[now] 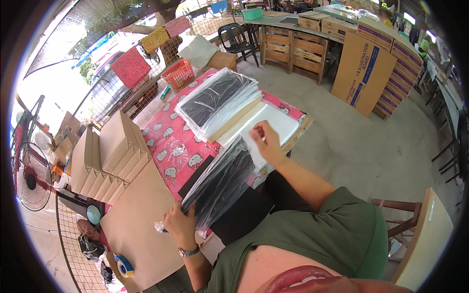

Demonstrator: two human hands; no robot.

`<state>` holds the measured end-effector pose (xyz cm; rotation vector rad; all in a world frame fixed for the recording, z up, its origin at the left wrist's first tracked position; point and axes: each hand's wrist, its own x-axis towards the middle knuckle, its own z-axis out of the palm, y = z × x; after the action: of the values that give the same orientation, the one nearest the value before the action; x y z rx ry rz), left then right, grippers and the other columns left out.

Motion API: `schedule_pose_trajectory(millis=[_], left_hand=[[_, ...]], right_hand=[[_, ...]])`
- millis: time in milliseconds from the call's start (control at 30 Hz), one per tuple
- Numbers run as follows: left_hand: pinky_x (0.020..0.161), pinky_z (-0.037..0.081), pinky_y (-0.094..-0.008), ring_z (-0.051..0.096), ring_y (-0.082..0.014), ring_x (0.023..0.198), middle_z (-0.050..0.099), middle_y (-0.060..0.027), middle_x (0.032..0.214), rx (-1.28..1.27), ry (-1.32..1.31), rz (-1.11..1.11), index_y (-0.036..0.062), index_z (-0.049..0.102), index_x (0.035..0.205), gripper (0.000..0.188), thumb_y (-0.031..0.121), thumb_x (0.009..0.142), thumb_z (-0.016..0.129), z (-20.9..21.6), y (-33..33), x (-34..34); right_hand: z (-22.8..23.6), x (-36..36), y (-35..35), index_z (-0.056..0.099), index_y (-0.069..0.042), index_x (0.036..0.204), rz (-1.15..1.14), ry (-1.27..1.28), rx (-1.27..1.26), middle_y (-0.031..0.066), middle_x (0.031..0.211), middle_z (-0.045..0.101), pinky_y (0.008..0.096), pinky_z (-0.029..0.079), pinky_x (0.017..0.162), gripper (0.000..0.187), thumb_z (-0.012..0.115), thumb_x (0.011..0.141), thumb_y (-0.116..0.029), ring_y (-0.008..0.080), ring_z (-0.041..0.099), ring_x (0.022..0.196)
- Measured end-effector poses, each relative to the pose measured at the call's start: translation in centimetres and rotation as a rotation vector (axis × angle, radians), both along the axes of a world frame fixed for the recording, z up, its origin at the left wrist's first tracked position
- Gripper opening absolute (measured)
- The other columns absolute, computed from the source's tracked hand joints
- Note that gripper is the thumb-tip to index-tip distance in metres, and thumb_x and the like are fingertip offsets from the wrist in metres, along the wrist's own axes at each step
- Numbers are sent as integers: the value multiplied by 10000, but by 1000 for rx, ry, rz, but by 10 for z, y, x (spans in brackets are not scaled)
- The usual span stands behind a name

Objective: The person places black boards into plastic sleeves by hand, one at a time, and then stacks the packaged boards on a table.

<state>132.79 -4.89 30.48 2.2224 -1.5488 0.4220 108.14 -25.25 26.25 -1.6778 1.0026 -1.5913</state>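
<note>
A black sheet in a clear plastic sleeve (222, 188) slants across the near part of the table. My left hand (180, 223) is closed on its lower left corner, with a scrap of crumpled clear plastic beside the fingers. Above the sleeve's far right end is my right hand (266, 141), fingers curled in toward the thumb; what they pinch, if anything, is too small to make out. More black sheet (239, 217) lies under the sleeve, close to my body. Beyond it are a pile of empty clear sleeves (276, 126) and a stack of bagged black sheets (220, 97).
Pink patterned cloth (163, 132) covers the table. To the left, brown folded cardboard stacks (117, 146) stand by a flat brown board (141, 219) bearing a tape roll (123, 265). A red basket (177, 73) sits at the back, a fan (33, 178) far left, large cartons (364, 73) at right.
</note>
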Motion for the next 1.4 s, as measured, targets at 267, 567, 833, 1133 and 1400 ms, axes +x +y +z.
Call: schedule_pose_trajectory(millis=[267, 567, 833, 1133, 1400], left_hand=[[674, 418, -390, 574, -315, 653, 599, -118, 684, 23, -46, 1, 50, 574, 715, 284, 300, 707, 709, 1, 5, -3], [643, 422, -388, 570, -324, 645, 594, -122, 672, -20, -31, -23, 51, 594, 725, 297, 327, 706, 702, 1, 1, -2], [659, 416, -374, 576, -298, 638, 585, -102, 656, -24, -46, -37, 60, 558, 683, 276, 294, 709, 702, -5, 2, 2], [707, 436, -387, 594, -276, 739, 641, -133, 824, 62, 19, -34, 72, 644, 912, 313, 323, 734, 703, 3, 10, 6], [1069, 269, -417, 341, -284, 1297, 443, -177, 1326, -731, 747, -20, 41, 285, 1379, 810, 349, 761, 708, -43, 54, 40]], right_hand=[[1, 44, 17, 542, -46, 784, 328, -124, 313, -21, 571, 450, 228, 370, 490, 238, 681, 828, -234, 61, 425, 530], [3, -12, -28, 533, -19, 1067, 30, -313, 78, 89, 951, 560, 280, 450, 743, 266, 617, 856, -156, 164, 554, 861], [42, 69, 90, 372, -71, 1356, 526, 647, -748, 105, 1337, 435, 482, 202, 1092, 672, 508, 849, -490, 275, 387, 1269], [20, 22, 1, 593, -126, 1125, 161, 863, -496, 54, 1074, 596, 475, 325, 979, 526, 751, 661, -316, 232, 544, 1028], [-19, -13, -12, 342, -89, 1374, 631, -6, 228, 68, 1267, 518, 322, 363, 960, 749, 713, 729, -169, 168, 476, 1117]])
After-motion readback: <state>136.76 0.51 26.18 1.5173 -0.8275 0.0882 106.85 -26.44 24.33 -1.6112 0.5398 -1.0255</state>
